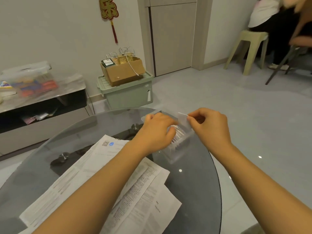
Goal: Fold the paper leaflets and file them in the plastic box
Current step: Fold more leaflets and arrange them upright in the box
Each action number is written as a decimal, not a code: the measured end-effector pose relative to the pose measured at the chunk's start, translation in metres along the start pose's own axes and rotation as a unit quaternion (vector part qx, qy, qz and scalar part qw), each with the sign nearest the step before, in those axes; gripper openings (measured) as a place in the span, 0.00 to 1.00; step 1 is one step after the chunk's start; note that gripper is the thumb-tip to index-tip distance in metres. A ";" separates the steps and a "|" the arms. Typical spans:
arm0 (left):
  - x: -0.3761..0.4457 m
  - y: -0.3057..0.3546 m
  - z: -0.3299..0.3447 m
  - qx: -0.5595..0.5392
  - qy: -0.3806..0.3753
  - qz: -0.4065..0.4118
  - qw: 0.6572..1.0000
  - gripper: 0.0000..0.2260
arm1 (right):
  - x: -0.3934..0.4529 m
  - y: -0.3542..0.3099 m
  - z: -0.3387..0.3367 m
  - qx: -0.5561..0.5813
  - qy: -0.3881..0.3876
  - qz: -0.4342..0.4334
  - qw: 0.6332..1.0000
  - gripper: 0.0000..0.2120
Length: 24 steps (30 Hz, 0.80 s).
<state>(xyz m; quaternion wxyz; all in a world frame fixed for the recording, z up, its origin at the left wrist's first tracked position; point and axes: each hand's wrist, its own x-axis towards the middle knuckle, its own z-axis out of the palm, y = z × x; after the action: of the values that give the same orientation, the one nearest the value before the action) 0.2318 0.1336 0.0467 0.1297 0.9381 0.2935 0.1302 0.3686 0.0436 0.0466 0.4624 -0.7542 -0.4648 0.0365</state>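
Observation:
A clear plastic box [177, 152] stands on the round glass table [199, 183], with several folded leaflets [176, 136] upright inside it. My left hand [157, 130] reaches into the box, its fingers curled over the folded leaflets. My right hand [209, 125] pinches a small clear flap [183, 119] at the box's far right side; whether it is the lid I cannot tell. Large unfolded printed leaflets [148, 191] lie spread on the table under my forearms.
A low cabinet [42, 102] with a clear bin stands at the left. A green storage bin [128, 93] topped by a cardboard box sits by the wall. A person sits on a pale stool [249, 46] at the far right. The table's far edge lies just behind the box.

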 end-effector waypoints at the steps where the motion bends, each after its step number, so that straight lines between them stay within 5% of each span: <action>1: 0.005 -0.003 0.003 0.024 -0.031 0.016 0.999 0.20 | 0.000 0.001 0.003 -0.015 0.004 -0.002 1.000 0.04; 4: 0.017 -0.009 0.014 0.075 -0.082 0.063 0.992 0.27 | 0.003 0.007 0.006 -0.036 0.021 -0.002 0.999 0.05; 11: 0.025 -0.013 0.021 0.133 -0.073 0.096 0.984 0.28 | 0.003 0.007 0.011 -0.040 0.031 -0.008 0.999 0.04; 24: 0.018 -0.021 0.022 0.069 -0.052 0.080 0.993 0.22 | 0.001 0.007 0.028 -0.163 -0.006 -0.039 0.986 0.04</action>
<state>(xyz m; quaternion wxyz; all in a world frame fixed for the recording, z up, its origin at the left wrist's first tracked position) 0.2427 0.1571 0.0222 0.0693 0.9708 0.2186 0.0704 0.3602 0.0619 0.0265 0.3316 -0.8007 -0.4960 -0.0537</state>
